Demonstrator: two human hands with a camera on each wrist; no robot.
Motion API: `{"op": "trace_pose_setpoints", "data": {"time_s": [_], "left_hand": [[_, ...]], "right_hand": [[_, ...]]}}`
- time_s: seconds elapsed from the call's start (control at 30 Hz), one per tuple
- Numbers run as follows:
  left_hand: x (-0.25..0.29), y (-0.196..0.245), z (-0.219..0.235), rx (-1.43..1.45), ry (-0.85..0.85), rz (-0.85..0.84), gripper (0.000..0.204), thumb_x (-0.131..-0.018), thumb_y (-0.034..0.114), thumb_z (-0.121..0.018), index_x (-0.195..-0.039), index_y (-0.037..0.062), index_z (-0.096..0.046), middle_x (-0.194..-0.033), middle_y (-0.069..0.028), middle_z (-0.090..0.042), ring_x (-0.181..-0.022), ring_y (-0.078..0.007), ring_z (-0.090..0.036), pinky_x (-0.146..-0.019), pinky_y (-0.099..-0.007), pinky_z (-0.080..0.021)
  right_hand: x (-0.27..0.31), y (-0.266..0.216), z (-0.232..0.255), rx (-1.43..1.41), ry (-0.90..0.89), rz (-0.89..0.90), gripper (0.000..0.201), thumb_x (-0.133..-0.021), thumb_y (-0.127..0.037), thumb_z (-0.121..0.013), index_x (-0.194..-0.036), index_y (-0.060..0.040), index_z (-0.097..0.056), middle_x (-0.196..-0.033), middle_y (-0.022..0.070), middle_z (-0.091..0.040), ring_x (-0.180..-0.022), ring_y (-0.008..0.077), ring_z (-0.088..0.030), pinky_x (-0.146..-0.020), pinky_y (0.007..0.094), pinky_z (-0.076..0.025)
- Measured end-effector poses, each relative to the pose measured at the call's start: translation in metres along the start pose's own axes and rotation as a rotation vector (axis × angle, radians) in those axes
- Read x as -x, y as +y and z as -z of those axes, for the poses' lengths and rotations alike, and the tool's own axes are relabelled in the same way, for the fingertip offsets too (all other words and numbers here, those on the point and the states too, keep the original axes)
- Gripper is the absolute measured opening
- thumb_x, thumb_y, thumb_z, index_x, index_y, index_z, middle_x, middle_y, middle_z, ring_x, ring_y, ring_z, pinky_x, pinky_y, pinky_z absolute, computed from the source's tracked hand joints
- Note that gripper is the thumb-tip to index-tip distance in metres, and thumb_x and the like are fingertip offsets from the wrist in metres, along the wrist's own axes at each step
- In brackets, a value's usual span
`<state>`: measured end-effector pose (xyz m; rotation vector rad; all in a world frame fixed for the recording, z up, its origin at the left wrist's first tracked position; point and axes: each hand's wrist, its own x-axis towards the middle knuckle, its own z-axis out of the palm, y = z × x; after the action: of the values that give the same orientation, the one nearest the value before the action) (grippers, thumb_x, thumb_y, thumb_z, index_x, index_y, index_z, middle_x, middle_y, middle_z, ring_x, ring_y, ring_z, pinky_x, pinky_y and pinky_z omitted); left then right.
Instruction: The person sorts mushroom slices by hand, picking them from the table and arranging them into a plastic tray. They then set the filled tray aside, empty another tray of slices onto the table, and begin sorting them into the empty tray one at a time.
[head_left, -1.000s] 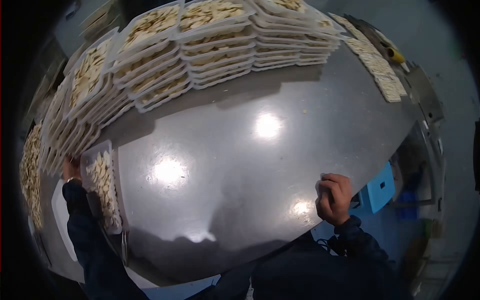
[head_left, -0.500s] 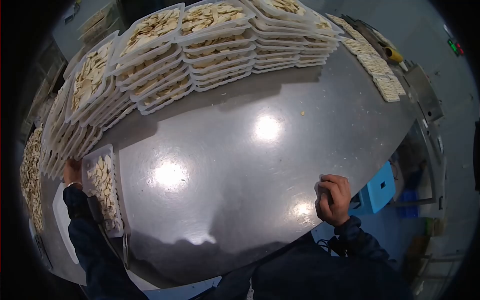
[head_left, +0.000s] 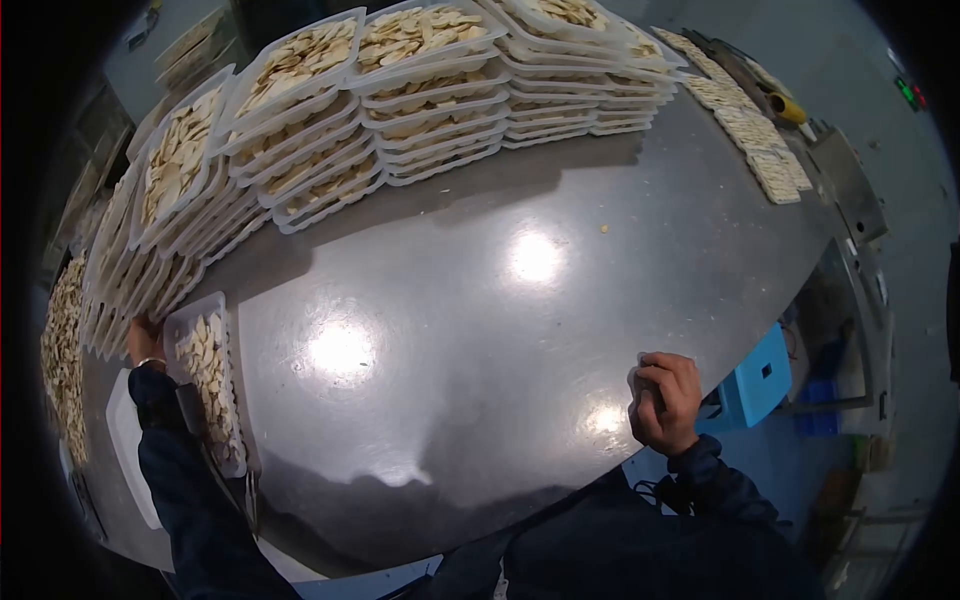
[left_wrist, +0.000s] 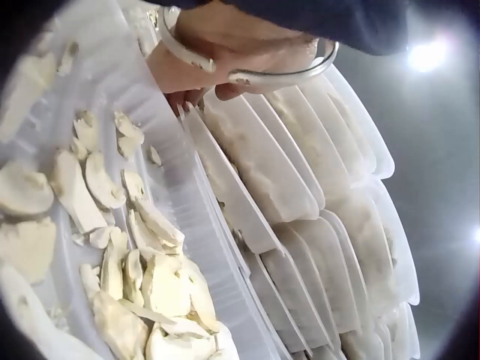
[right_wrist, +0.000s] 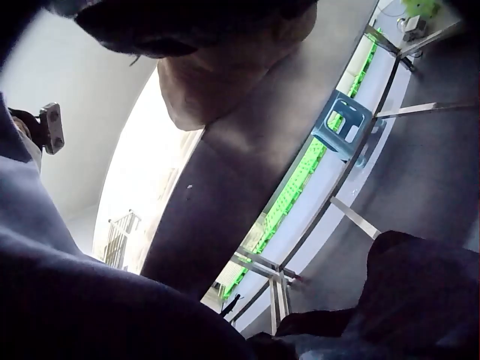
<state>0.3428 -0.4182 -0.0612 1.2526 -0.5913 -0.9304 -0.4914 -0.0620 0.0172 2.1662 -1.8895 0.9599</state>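
My left hand point(head_left: 145, 341), with a silver bangle at its wrist, reaches to the near end of a leaning stack of clear plastic trays point(head_left: 140, 285). In the left wrist view its fingertips are at the tray rims point(left_wrist: 259, 225) and partly hidden, so I cannot tell whether they grip one. Right beside this hand lies a single clear tray point(head_left: 195, 318), partly filled with pale slices point(head_left: 208, 372) like sliced mushroom. Over by the table's near right edge, my right hand point(head_left: 668, 402) rests on the metal table point(head_left: 480, 350), fingers loosely bent and holding nothing.
More stacks of slice-filled trays point(head_left: 435, 125) line the far side. Metal tongs point(head_left: 252, 500) lie below the single tray, a white board point(head_left: 130, 450) to its left. A heap of pieces point(head_left: 62, 350) is far left, pale slabs point(head_left: 748, 130) far right. A blue stool point(head_left: 765, 375) stands beyond the edge.
The whole head view has shifted slightly. My left hand stays at the stack's near end, and the right hand keeps its place on the table.
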Motion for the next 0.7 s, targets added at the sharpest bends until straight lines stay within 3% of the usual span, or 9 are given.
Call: {"op": "trace_pose_setpoints", "data": {"time_s": [0.07,0.17,0.2,0.23,0.27,0.3,0.37,0.4,0.7], "left_hand": [[-0.002,-0.001,0.001,0.023,-0.053,0.05,0.038,-0.086,0.029,-0.063,-0.115,0.0034,-0.061,-0.106,-0.0121,-0.065,-0.093,-0.0315,-0.062,-0.081,-0.0439,-0.051],[0.027,0.009,-0.004,-1.589,-0.092,-0.731,0.04,-0.084,0.031,-0.065,-0.113,0.0046,-0.063,-0.094,-0.0172,-0.067,-0.086,-0.0346,-0.064,-0.076,-0.0438,-0.051],[0.038,0.008,-0.015,-1.561,-0.059,-0.838,0.039,-0.081,0.028,-0.068,-0.112,0.0056,-0.064,-0.085,-0.0207,-0.066,-0.081,-0.0374,-0.064,-0.071,-0.043,-0.049],[0.034,0.01,-0.02,-1.633,-0.052,-0.742,0.038,-0.081,0.025,-0.07,-0.112,0.0048,-0.065,-0.087,-0.0204,-0.067,-0.081,-0.0346,-0.065,-0.07,-0.0421,-0.05],[-0.001,-0.003,0.002,-1.488,-0.095,-0.644,0.035,-0.083,0.022,-0.068,-0.113,0.004,-0.065,-0.085,-0.0167,-0.068,-0.078,-0.029,-0.065,-0.068,-0.0395,-0.049],[0.069,0.015,-0.046,-1.616,-0.07,-0.773,0.029,-0.089,0.022,-0.061,-0.109,0.0027,-0.067,-0.078,-0.0091,-0.065,-0.072,-0.0216,-0.062,-0.065,-0.0351,-0.048],[0.08,0.016,-0.069,-0.62,-0.1,-0.168,0.014,-0.089,0.02,-0.059,-0.091,0.0066,-0.062,-0.075,-0.0044,-0.06,-0.071,-0.0183,-0.059,-0.069,-0.0332,-0.05],[0.084,0.016,-0.08,-0.187,0.052,0.016,0.013,-0.089,0.019,-0.059,-0.082,0.0086,-0.06,-0.073,-0.002,-0.057,-0.071,-0.0167,-0.057,-0.071,-0.0322,-0.05],[0.11,0.028,-0.107,-0.151,0.043,0.099,0.015,-0.087,0.016,-0.061,-0.097,0.006,-0.066,-0.086,-0.0048,-0.062,-0.082,-0.0187,-0.058,-0.075,-0.033,-0.049]], "right_hand": [[-0.001,-0.003,0.0,0.0,0.006,-0.002,0.024,-0.066,-0.004,-0.056,-0.089,-0.0014,-0.06,-0.101,0.0143,-0.062,-0.09,0.0308,-0.057,-0.078,0.039,-0.043],[-0.001,-0.007,-0.006,-0.002,0.026,-0.008,0.023,-0.066,-0.002,-0.056,-0.088,-0.0016,-0.06,-0.1,0.0148,-0.062,-0.089,0.0314,-0.058,-0.077,0.039,-0.043],[-0.001,-0.009,-0.009,-0.003,0.028,-0.001,0.023,-0.066,0.0,-0.056,-0.088,-0.0017,-0.06,-0.099,0.0152,-0.062,-0.089,0.0318,-0.058,-0.077,0.0392,-0.044],[0.0,-0.01,-0.013,-0.003,0.041,0.003,0.023,-0.067,0.003,-0.056,-0.089,-0.0009,-0.06,-0.099,0.0162,-0.062,-0.089,0.0336,-0.057,-0.078,0.04,-0.045],[0.002,-0.008,-0.016,-0.012,0.038,-0.014,0.023,-0.068,0.004,-0.056,-0.09,0.0003,-0.06,-0.1,0.0172,-0.061,-0.091,0.0349,-0.057,-0.079,0.0408,-0.046],[0.001,-0.013,-0.014,-0.031,0.009,-0.009,0.023,-0.069,0.004,-0.055,-0.091,0.0011,-0.06,-0.102,0.0182,-0.06,-0.092,0.0356,-0.057,-0.081,0.0409,-0.046],[0.006,-0.009,-0.015,-0.026,-0.022,-0.017,0.025,-0.07,0.002,-0.051,-0.094,0.0022,-0.06,-0.104,0.0196,-0.059,-0.095,0.0369,-0.056,-0.085,0.0419,-0.044],[0.01,-0.007,-0.017,-0.046,-0.017,-0.027,0.024,-0.072,-0.001,-0.052,-0.094,0.0029,-0.06,-0.105,0.0198,-0.059,-0.097,0.0367,-0.055,-0.086,0.0425,-0.044],[0.015,-0.002,-0.017,-0.055,-0.075,-0.076,0.023,-0.077,-0.002,-0.048,-0.098,0.0036,-0.057,-0.11,0.02,-0.055,-0.104,0.0358,-0.052,-0.092,0.0426,-0.041]]}}
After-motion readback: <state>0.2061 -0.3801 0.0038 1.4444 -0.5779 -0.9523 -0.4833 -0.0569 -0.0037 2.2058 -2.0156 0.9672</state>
